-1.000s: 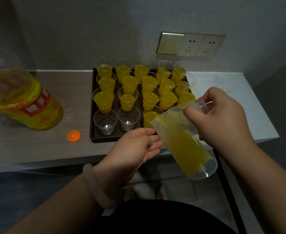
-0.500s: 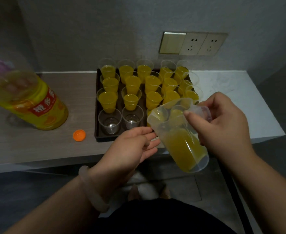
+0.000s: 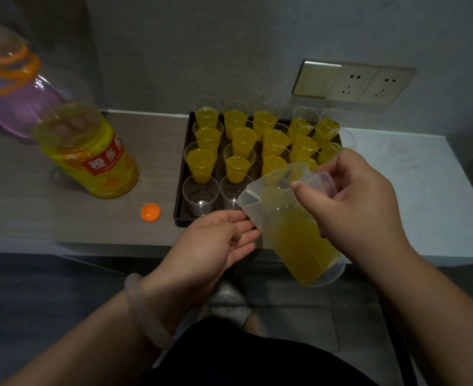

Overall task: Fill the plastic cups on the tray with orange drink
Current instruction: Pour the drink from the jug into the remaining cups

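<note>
Status of fill: the dark tray [image 3: 180, 190] sits on the table [image 3: 34, 213] against the wall, and most of the clear plastic cups on it are done. The filled cups [image 3: 201, 162] occupy the back rows and hold orange drink to roughly similar levels. Two empty cups [image 3: 200, 195] stand side by side at the left end of the front row, nearest me. The rest of the front row is hidden behind the jug and my right hand, so I cannot tell whether anything there is unfilled. My right hand [image 3: 360, 207] grips a translucent measuring jug [image 3: 293, 227] at its rim and handle side, thumb over the lip. The jug is tilted, with its spout close above the second empty cup. No stream is visible at the spout. The jug looks about half full, which I judge ample for the two cups in view. My left hand [image 3: 215, 243] is apart from the right, fingers relaxed and holding nothing, at the tray's front edge just beside the jug wall; contact with the jug cannot be resolved. The drink bottle [image 3: 90, 154] stands uncapped to the left of the tray, part full, with its orange cap [image 3: 150, 212] lying on the table between bottle and tray. Remaining: at least the two front cups.
</note>
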